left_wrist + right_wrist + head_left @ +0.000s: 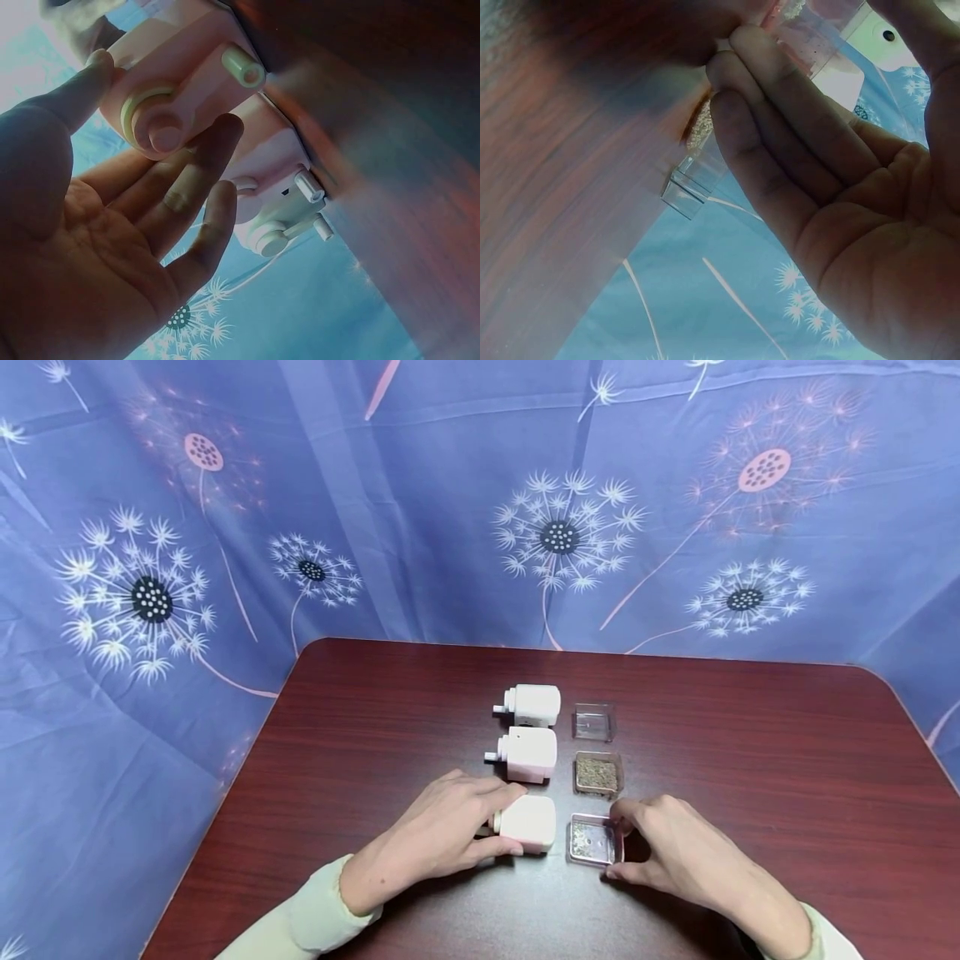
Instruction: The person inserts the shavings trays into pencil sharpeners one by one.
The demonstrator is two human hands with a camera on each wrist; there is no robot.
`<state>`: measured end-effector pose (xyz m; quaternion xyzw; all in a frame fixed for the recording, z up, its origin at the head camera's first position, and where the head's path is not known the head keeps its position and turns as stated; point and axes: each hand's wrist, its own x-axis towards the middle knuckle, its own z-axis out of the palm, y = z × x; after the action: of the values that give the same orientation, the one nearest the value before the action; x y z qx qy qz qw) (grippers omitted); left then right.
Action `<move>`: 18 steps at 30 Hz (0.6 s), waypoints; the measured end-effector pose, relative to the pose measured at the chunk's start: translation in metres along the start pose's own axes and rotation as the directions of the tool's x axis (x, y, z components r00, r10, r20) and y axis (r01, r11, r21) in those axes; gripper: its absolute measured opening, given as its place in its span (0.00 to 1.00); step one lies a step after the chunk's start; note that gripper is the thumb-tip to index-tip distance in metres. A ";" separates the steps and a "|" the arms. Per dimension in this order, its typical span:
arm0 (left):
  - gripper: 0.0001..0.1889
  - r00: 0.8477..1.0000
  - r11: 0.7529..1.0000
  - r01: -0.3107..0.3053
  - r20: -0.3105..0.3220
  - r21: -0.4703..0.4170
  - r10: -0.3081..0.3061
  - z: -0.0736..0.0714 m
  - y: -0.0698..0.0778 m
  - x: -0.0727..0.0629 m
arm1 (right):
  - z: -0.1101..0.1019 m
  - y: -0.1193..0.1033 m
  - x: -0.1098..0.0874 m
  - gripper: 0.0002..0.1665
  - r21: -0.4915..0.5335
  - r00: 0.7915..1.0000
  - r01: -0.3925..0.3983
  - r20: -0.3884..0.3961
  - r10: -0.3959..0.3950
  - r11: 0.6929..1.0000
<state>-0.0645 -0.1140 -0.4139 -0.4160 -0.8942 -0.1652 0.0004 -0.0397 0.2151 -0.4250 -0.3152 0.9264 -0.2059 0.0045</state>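
My left hand (453, 822) grips the nearest hand-crank pencil sharpener (531, 823), thumb on one side and fingers on the other. It has a pale pink body, and the left wrist view shows its crank with a yellow-green handle (243, 66). With thumb and fingers, my right hand (678, 852) holds the right side of the nearest clear drawer (594, 841), which has some light shavings in it. The drawer sits on the table just right of the sharpener, apart from it. Fingers hide most of this drawer in the right wrist view.
Behind stand a pink crank sharpener (531, 755) and a white one (537, 703), cranks facing left. To their right lie a clear drawer full of brown shavings (597, 773) and another clear drawer (594, 723). A blue dandelion-print cloth (450, 527) hangs behind the dark red table (750, 735).
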 end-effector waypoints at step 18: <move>0.32 1.000 0.999 0.015 0.028 -0.046 -0.014 -0.001 0.000 0.001 | 0.003 -0.001 0.004 0.26 0.012 1.000 0.027 -0.012 -0.027 1.000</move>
<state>-0.0652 -0.1133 -0.4127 -0.4118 -0.8930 -0.1801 -0.0227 -0.0420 0.2111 -0.4271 -0.3265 0.9207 -0.2137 -0.0019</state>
